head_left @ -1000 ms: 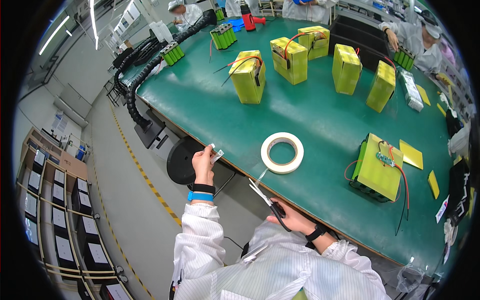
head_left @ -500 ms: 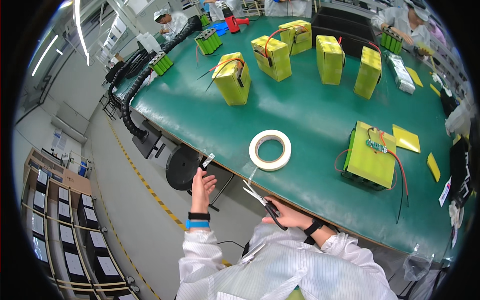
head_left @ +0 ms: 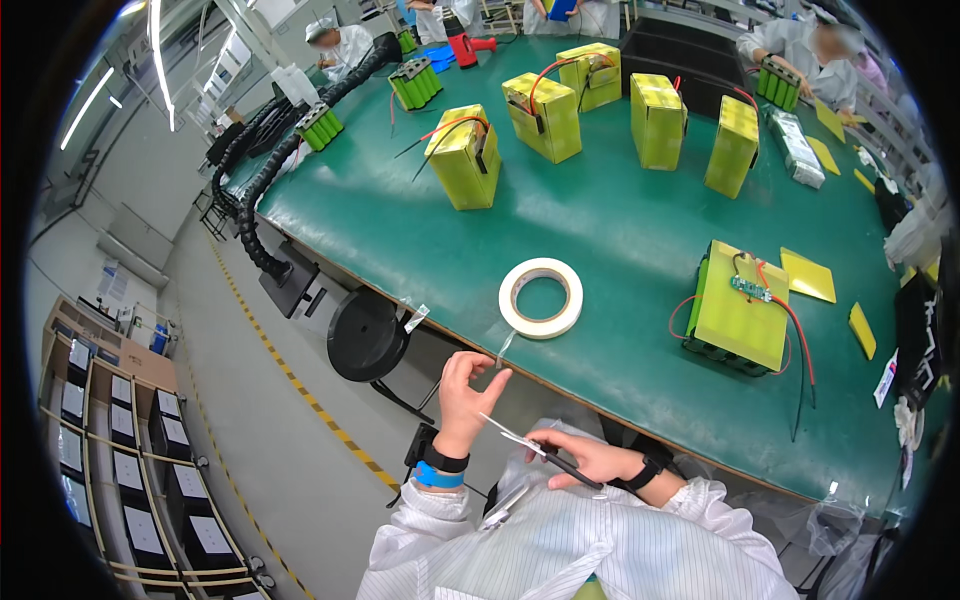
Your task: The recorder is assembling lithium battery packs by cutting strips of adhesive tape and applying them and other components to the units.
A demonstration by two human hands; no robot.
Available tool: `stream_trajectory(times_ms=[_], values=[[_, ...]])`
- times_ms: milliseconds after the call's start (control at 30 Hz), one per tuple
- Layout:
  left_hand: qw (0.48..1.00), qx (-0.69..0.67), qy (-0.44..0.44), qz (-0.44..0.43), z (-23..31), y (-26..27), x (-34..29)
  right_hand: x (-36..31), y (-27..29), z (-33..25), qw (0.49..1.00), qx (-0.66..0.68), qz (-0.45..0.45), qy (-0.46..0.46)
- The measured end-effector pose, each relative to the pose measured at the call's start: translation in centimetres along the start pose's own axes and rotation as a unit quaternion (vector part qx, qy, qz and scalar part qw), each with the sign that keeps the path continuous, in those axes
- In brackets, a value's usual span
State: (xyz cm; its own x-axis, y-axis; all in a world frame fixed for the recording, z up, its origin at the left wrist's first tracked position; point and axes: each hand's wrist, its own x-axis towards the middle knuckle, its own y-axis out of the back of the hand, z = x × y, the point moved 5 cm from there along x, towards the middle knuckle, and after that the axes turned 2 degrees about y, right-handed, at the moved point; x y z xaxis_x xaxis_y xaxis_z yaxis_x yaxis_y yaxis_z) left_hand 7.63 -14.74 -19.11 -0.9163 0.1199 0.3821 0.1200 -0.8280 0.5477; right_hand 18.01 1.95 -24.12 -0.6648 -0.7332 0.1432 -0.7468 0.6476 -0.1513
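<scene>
A roll of white tape (head_left: 573, 303) lies flat at the table's near edge, its clear loose end hanging over the edge toward me. The fingertips of my left hand (head_left: 463, 405) close on that loose end. Lower and to the right, my right hand (head_left: 590, 458) grips a pair of scissors (head_left: 570, 467) by the black handles. Their silver blades point left, beneath my left hand and apart from the tape; how far they are spread is hard to see.
On the green table (head_left: 600, 225) stand several yellow-wrapped battery packs (head_left: 463, 165) with wires. A larger pack (head_left: 738, 310) carrying a small circuit board lies at right. A black stool (head_left: 365, 335) is beside the table, left. Co-workers sit at the far side.
My left hand has come right and turned inward, from beside the table edge to the tape's loose end. The scissors have dropped lower and away from the tape, their blades now closer together.
</scene>
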Motion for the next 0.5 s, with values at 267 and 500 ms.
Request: stream_trajectory(times_ms=[267,500], values=[[0.995,0.088,-0.038,0.035,2.6,0.6,1.1,-1.0,0.4,0.1,0.996,0.037,0.079,-0.023],[0.987,0.123,-0.097,0.024,4.0,1.0,0.5,-1.3,0.8,3.8,0.988,0.019,0.137,-0.064]])
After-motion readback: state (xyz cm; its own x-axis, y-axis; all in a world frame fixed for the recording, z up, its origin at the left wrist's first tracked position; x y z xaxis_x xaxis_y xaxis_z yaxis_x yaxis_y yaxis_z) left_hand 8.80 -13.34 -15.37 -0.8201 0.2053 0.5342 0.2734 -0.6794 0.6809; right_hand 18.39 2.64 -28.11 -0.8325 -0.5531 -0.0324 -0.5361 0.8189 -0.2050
